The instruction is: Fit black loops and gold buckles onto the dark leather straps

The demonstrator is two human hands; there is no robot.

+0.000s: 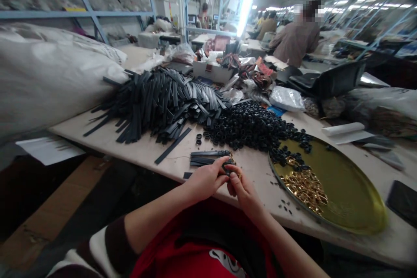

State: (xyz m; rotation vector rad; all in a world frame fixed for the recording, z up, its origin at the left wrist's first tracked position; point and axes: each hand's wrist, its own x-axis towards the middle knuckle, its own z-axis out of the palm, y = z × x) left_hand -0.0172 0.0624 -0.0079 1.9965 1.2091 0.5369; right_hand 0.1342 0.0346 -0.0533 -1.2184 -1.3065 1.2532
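At the table's front edge my left hand and my right hand meet, fingers pinched together around a small dark piece, apparently a black strap end with a bit of gold metal. The fingers cover most of it. Just beyond them lie a few black straps, some with gold metal at the right end. A single black strip rests farther left. Behind is a large heap of black strips, and beside it a pile of small black loops.
On the right, a round gold tray holds gold buckles and some black loops. A dark phone-like slab lies past it. A big white sack stands at left. Scraps and plastic bags fill the back. A person is farther off.
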